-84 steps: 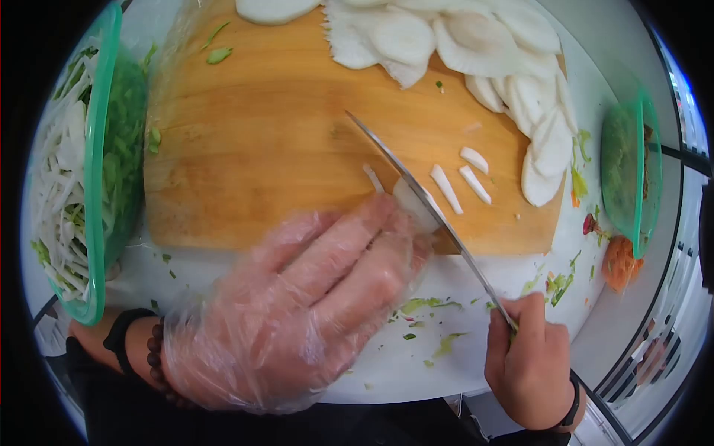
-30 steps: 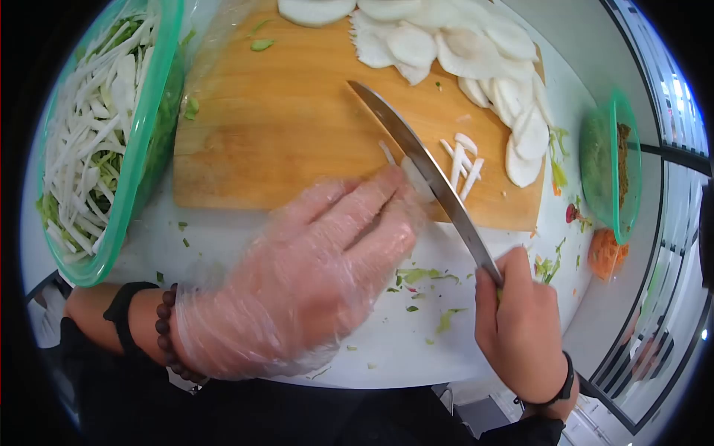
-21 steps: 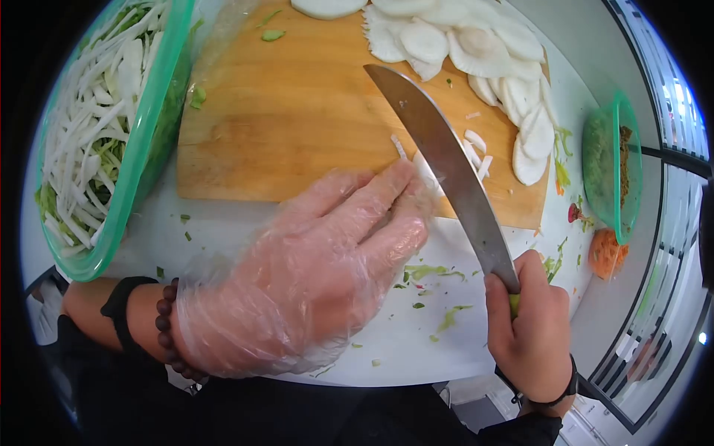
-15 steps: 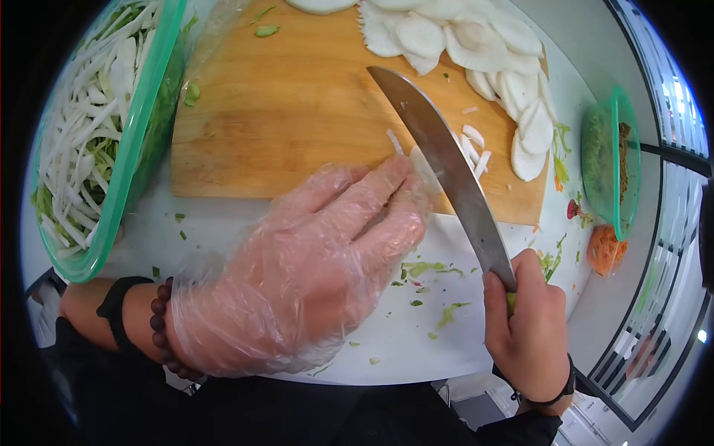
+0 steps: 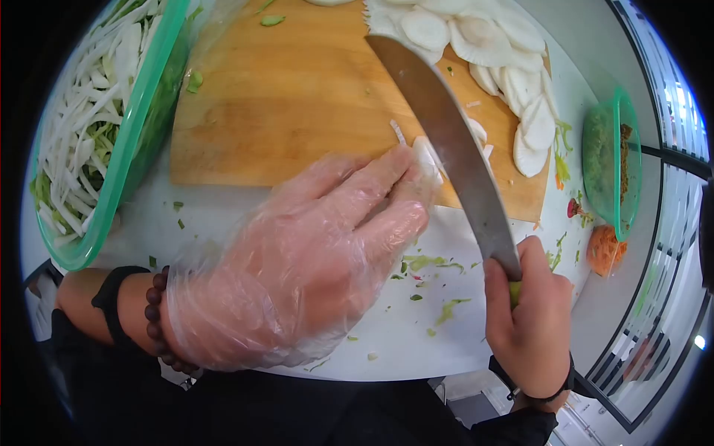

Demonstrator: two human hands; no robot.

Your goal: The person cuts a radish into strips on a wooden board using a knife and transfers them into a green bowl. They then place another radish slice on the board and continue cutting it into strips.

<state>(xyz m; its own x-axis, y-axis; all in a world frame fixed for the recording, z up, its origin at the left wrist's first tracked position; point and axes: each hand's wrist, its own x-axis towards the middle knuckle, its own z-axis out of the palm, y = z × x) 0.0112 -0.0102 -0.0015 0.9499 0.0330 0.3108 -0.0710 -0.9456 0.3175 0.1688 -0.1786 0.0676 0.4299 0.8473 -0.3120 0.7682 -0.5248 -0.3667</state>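
A clear plastic glove covers my left hand point(image 5: 297, 260), whose bent fingertips press a small white vegetable piece point(image 5: 425, 157) near the front edge of the wooden cutting board point(image 5: 282, 97). Bare, my right hand point(image 5: 529, 320) is closed round the handle of a knife point(image 5: 454, 134). Its broad blade slants up and left over the board, just right of the white piece. Cut white bits point(image 5: 477, 130) lie partly hidden behind the blade. Thin round white slices point(image 5: 483, 37) overlap along the board's back right.
A green-rimmed tub point(image 5: 137, 126) of shredded white and green vegetable stands at the left. On the right are a green container point(image 5: 616, 163) and some orange shreds point(image 5: 606, 250). Green scraps point(image 5: 446, 308) litter the white surface in front of the board.
The knife blade has lifted slightly and shows more of its flat side, with its tip farther up the view. My left hand has shifted a little, still at the white piece.
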